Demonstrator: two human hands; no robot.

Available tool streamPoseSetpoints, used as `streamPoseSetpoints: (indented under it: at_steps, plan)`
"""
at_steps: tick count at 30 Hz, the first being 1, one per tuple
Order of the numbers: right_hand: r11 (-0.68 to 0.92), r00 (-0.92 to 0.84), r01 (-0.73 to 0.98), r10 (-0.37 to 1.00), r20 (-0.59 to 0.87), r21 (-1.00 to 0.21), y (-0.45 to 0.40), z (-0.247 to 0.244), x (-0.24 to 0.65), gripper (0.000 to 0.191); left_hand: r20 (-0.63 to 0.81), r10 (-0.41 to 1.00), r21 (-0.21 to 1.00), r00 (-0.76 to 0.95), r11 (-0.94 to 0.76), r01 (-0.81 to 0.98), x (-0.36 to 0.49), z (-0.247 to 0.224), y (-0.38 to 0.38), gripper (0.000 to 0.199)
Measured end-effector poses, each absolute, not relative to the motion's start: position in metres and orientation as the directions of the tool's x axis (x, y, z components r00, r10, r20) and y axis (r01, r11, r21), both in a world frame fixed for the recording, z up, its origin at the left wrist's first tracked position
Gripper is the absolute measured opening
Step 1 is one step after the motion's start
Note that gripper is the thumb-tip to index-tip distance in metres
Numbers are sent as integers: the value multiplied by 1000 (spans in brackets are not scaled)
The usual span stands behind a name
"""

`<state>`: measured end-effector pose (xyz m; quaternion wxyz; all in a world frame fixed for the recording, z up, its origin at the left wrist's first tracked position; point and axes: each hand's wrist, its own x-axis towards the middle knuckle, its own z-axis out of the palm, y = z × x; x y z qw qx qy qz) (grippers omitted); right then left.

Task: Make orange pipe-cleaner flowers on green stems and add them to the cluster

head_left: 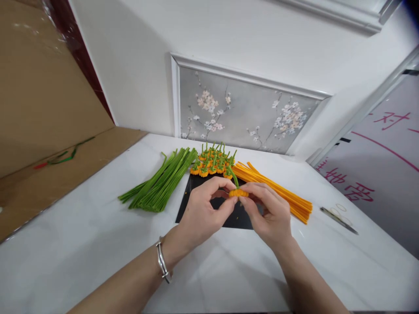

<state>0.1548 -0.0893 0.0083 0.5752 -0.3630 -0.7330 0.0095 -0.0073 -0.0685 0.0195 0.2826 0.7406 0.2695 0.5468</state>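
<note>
Between the fingertips of both hands is a small orange pipe-cleaner pumpkin (238, 193) with a green stem sticking up. My left hand (209, 203) pinches its left side, thumb below and fingers above. From the right, my right hand (266, 207) grips the opposite edge in the same way. Just beyond the hands, several like pumpkins (212, 161) with green stems stand grouped at the far edge of a black mat (186, 209). Green pipe cleaners (160, 183) lie in a bundle to the left. A bundle of orange pipe cleaners (281, 189) lies to the right, partly behind my right hand.
A pair of tweezers or a similar slim metal tool (338, 220) lies at the right of the white table (98, 248), beside thin pale loops (340, 211). Cardboard (49, 100) borders the left side. A wall with a floral panel (242, 109) closes off the back; a whiteboard (382, 161) leans at right.
</note>
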Motion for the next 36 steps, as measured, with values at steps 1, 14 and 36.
streamPoseSetpoints:
  at_steps: [1, 14, 36]
  plan:
    - [738, -79, 519, 543, 836, -430, -90, 9, 155, 22, 665, 698, 701, 264, -706, 101, -7, 20, -69, 13]
    - [731, 5, 298, 642, 767, -614, -90, 4, 150, 16, 843, 459, 407, 280, -885, 225, -10, 21, -70, 21]
    - [635, 52, 166, 759, 649, -755, -91, 8, 148, 10, 723, 645, 633, 246, -762, 135, -6, 19, -71, 15]
